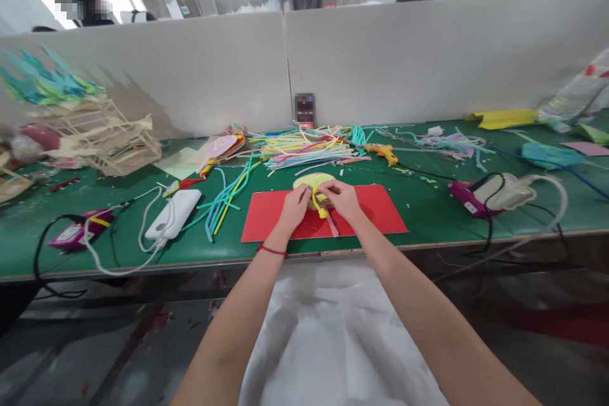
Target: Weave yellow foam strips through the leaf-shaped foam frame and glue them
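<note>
A small round piece with a yellow-green top [309, 183] sits on a red sheet [375, 209] on the green table. My left hand [294, 208] and my right hand [341, 198] meet over it, fingers pinched on a yellow strip [320, 204] that runs down from the round piece. A pink strip [332, 223] trails below my right hand. A red cord circles my left wrist.
A heap of coloured strips [304, 147] lies behind the red sheet. A white power bank [173, 214] with cables lies left, a glue gun [386, 153] behind, a wooden stick model [109, 136] at far left. White partitions [380, 57] back the table [428, 203]; other people sit beyond.
</note>
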`<state>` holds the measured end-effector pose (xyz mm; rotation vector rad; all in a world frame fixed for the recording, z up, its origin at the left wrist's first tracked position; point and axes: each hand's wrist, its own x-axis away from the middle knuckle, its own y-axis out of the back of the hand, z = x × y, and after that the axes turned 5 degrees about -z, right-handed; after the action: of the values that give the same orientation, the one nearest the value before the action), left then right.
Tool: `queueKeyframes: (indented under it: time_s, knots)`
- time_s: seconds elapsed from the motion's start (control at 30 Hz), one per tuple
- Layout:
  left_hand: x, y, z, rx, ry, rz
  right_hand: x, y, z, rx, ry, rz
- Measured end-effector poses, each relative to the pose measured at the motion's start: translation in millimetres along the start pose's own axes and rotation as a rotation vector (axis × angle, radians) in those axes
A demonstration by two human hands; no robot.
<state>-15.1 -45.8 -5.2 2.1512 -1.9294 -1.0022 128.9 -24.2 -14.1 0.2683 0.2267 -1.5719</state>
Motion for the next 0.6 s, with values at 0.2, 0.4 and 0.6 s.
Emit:
queueKeyframes:
  time_s: [0.2, 0.4, 0.6]
  knots:
    - [-0.4, -1.1, 1.9, 0.047, 0.027, 0.024, 1.8, 0.5, -0.7, -0.100, -0.070, 0.043]
    - [-0.9, -0.7, 5.4, 0.071, 0.039, 0.025, 0.6, 0.8, 1.1, -0.083, -0.066, 0.045]
    - [-0.7, 0.0, 3.0, 0.095, 0.029, 0.051, -0.7, 2.2, 1.6, -0.115, -0.138, 0.037]
